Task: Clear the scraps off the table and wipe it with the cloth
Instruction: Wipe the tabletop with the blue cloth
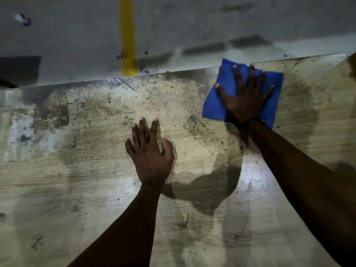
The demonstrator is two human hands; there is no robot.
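cloth (pixel 215 101) — flat under right hand (pixel 245 99)

I see a dim scene, lit from near the head: glare pools on the table (pixel 250 182), arms throw dark shadows, the floor (pixel 192 26) beyond is blurred (edges bow, corners darken).

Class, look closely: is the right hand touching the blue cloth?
Touching. The head view shows the right hand flat, fingers spread, pressed on the blue cloth.
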